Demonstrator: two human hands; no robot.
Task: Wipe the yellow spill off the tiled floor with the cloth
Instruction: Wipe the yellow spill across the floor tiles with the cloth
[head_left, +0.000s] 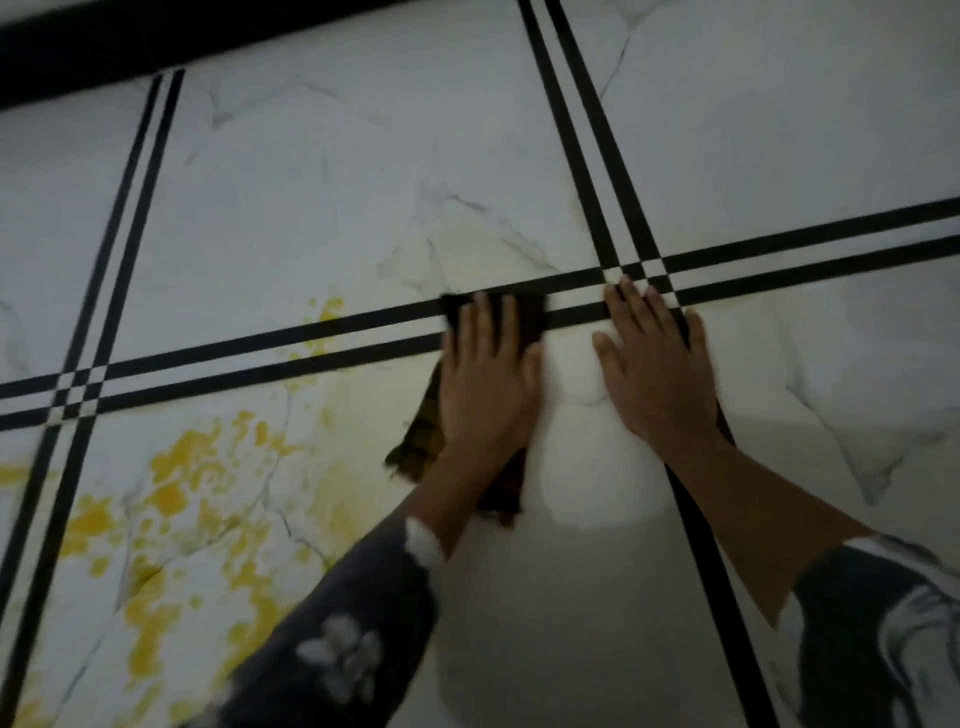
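Observation:
A yellow spill (171, 499) spreads in blotches over the white marble-look tiled floor (332, 197) at the lower left, with small spots reaching the double black line further up. A dark cloth (421, 441) lies flat on the floor across that black line, right of the spill. My left hand (488, 379) presses down on the cloth with fingers spread, covering its middle. Flat on the bare tile beside it rests my right hand (649, 364), fingers apart and holding nothing.
Double black lines (831, 244) cross the floor in a grid. A black band (156, 36) runs along the far edge at the top. A faint yellowish smear tints the tile (467, 244) just beyond the cloth. Patterned sleeves cover both forearms.

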